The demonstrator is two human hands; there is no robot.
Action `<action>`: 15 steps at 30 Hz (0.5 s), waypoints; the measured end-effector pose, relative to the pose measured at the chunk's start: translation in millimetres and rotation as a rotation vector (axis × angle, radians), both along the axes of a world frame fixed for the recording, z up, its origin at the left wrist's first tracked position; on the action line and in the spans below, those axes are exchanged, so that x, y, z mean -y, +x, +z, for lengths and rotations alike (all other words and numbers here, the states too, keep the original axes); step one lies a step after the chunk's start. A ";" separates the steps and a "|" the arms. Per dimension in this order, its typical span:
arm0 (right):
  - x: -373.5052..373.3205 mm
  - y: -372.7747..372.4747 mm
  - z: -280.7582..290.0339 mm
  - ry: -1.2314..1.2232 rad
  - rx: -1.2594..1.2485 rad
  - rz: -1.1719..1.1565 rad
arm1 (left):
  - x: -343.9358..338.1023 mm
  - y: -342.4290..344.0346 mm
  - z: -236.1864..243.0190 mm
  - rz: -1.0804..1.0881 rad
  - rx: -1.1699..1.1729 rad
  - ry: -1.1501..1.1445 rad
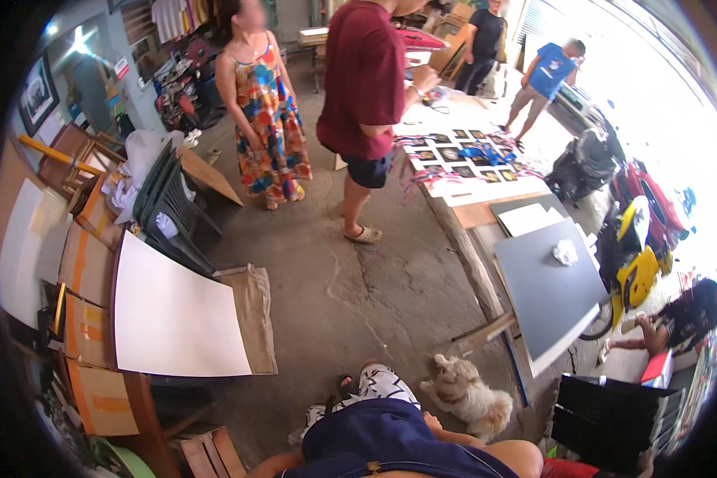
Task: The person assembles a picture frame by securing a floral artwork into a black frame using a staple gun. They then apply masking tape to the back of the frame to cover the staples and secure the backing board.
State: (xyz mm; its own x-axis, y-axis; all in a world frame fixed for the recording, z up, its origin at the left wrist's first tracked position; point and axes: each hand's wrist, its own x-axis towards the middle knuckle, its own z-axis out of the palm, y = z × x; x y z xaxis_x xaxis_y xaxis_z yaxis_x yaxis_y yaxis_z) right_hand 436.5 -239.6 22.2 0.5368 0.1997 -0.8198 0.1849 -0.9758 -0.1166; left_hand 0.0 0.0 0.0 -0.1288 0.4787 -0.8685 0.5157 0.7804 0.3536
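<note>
My right hand (432, 421) hangs low beside my patterned white shorts (386, 385), only partly in sight. Its fingers are too hidden to tell whether it holds anything. Of my left arm (276, 463) just a stretch of forearm shows at the lower edge; the navy shirt (358, 436) covers the hand. Closest to my right hand is a shaggy cream-coloured dog (472, 398), stretched out on the concrete floor (350, 311).
On the left, a large white sheet (179, 319) leans near stacked dark plastic chairs (179, 207). To the right, a grey board (546, 279) bears crumpled white paper (565, 252). Farther off, several people stand near a table (438, 189) of medals with ribbons. Motorcycles (636, 255) line the right.
</note>
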 end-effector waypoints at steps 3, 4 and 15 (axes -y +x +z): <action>-29.9 53.0 -36.9 -0.115 -0.061 0.101 | -63.1 50.6 -14.4 -0.058 0.003 0.019; -52.7 75.1 -40.2 -0.124 -0.056 0.092 | -82.6 70.3 -20.0 -0.068 0.002 0.027; -332.6 280.5 -67.1 -0.028 -0.039 0.208 | -334.9 258.6 -54.5 -0.151 -0.219 0.192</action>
